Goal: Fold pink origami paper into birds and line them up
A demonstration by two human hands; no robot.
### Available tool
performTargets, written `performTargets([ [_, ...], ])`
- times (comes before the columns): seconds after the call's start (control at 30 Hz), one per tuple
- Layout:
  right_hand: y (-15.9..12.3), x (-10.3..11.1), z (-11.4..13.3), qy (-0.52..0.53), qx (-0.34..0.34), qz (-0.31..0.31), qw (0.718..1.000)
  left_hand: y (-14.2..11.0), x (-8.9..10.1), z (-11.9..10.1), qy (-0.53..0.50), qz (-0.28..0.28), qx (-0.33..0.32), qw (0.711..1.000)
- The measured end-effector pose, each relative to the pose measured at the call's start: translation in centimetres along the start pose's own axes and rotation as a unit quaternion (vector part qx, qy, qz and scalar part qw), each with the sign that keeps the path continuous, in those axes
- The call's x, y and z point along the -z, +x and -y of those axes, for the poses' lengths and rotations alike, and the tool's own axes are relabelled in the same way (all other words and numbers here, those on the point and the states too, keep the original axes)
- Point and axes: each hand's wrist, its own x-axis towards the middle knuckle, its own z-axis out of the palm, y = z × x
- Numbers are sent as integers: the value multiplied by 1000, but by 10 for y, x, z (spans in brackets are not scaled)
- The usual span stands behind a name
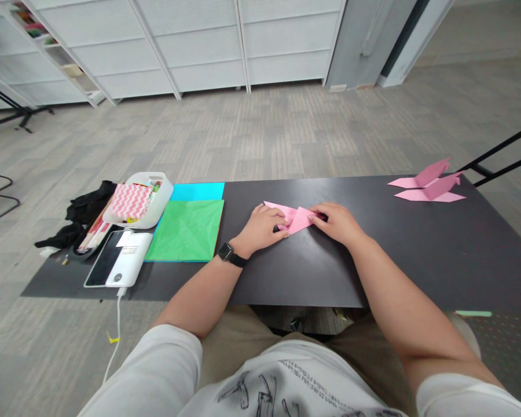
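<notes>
A piece of pink origami paper (301, 219), partly folded with pointed corners, lies on the dark table in front of me. My left hand (267, 227) rests over its left part, fingers curled and pressing it, with a black watch (226, 251) on that wrist. My right hand (336, 222) pinches the paper's right corner between thumb and fingers. Part of the paper is hidden under the left fingers. Two finished-looking pink folded paper birds (429, 185) stand at the far right of the table.
Left of my hands lies a stack of coloured paper (186, 231), green on top, blue beneath. Beyond it are a white basket (158, 211), a phone with a white power bank (130, 263) and cable, a tray of pens (96, 233) and black cloth (89, 202). The table (399, 260) is narrow.
</notes>
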Motion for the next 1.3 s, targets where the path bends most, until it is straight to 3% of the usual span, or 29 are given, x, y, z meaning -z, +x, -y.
performTargets([
  [1.0, 6, -13, -11, -28, -48, -39, 998, 1, -9, 2, -6, -5, 13, 1000],
  [1.3, 6, -17, -9, -31, -78, -36, 996, 1, -4, -3, 7, 3, 10, 1000],
])
